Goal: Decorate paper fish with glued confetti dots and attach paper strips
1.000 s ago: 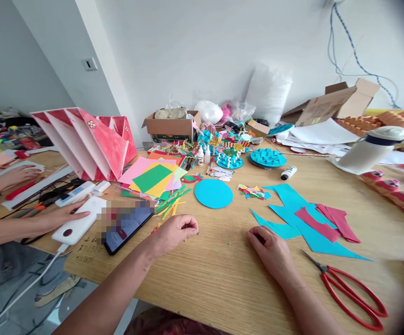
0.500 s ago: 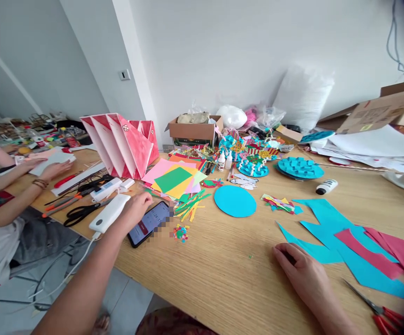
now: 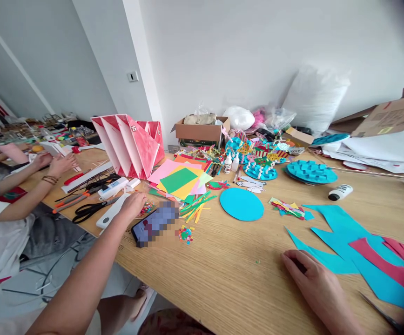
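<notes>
My left hand [image 3: 133,205] is closed, fingers curled, over the end of a white power bank [image 3: 113,211], beside a phone [image 3: 155,224]. Whether it holds anything is hidden. My right hand [image 3: 308,274] rests on the table with curled fingers, near the tip of a blue paper scrap [image 3: 324,258]; no object shows in it. A blue paper oval [image 3: 241,204] lies flat between the hands. Small coloured dots [image 3: 185,234] are piled right of the phone, and green and yellow strips [image 3: 198,207] lie behind them.
Black scissors [image 3: 90,210] and a pink-and-white divided holder [image 3: 128,146] stand left. Red paper [image 3: 383,260], another pair of scissors [image 3: 380,309] and a glue bottle [image 3: 340,192] lie right. A person's hands [image 3: 58,163] hold white pieces at far left.
The view has turned slightly left, so table items appear shifted right. My left hand has moved a little back from the phone. The other person's hands have raised the white pieces.
</notes>
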`<state>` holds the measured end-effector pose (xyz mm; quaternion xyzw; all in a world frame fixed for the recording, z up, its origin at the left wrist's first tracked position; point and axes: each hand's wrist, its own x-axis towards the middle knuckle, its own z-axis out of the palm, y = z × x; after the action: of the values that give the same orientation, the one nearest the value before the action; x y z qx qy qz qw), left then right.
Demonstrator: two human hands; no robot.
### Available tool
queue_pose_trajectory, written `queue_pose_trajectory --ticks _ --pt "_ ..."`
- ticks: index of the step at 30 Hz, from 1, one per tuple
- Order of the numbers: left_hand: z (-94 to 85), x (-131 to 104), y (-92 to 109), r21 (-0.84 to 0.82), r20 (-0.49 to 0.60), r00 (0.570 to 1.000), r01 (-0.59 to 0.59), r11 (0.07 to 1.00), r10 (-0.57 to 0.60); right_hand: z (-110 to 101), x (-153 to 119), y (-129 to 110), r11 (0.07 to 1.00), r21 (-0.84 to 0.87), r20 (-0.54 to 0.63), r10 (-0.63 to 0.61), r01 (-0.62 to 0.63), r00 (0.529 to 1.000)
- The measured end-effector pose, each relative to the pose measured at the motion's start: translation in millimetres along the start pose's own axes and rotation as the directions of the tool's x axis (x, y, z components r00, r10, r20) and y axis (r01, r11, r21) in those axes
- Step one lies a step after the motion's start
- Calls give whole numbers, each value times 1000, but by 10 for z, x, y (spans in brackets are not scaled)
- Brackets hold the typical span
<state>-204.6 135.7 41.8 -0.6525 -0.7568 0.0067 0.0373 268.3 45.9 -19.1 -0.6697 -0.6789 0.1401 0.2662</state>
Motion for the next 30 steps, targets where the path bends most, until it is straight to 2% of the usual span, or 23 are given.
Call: queue_pose_trajectory --ticks 6,11,13,14,15,17,18,19,20,22,23,25,27,30 --pt "-82 -56 91 6 -117 993 -33 999 34 -15 -7 -37 1000 5 17 -8 7 1000" --pt "-230 -44 190 7 -189 982 -27 1000 27 -22 -22 -59 999 9 10 -36 36 999" --pt "-317 -95 326 -25 -208 976 -70 997 64 -27 -26 -66 999 14 2 -46 46 999" --pt "-358 -149 438 -51 -214 971 -122 991 109 -30 -27 -72 999 18 1 -50 50 999" --pt "-392 -225 582 -151 -262 949 -218 964 174 -33 -29 -79 998 23 0 -51 51 999" --pt "-422 -432 953 -291 -287 889 -435 852 355 -40 -33 -97 999 33 -5 -41 41 999" --pt "-414 -555 1164 -322 -264 837 -545 774 479 -43 -36 -106 999 37 -8 -33 33 999" --pt "-392 -681 1378 -334 -216 767 -640 692 605 -46 -39 -113 999 42 -13 -25 26 1000" --pt "-358 -803 1585 -331 -178 677 -725 604 715 -48 -43 -117 999 45 -24 -18 19 1000" --pt "-274 -1005 1939 -284 -116 463 -863 417 879 -53 -52 -117 999 53 -61 -9 12 998" --pt "-234 -1075 2077 -247 -97 405 -895 372 909 -57 -56 -114 998 56 -91 -3 8 996" --pt "-168 -1146 2272 -187 -67 349 -925 331 935 -67 -63 -109 998 61 -158 14 -4 987" --pt "-126 -1138 2382 -143 -50 323 -939 313 945 -80 -67 -112 998 66 -202 24 -11 979" --pt "-76 -1066 2465 -102 -47 300 -950 294 953 -97 -67 -129 998 68 -207 24 -10 978"
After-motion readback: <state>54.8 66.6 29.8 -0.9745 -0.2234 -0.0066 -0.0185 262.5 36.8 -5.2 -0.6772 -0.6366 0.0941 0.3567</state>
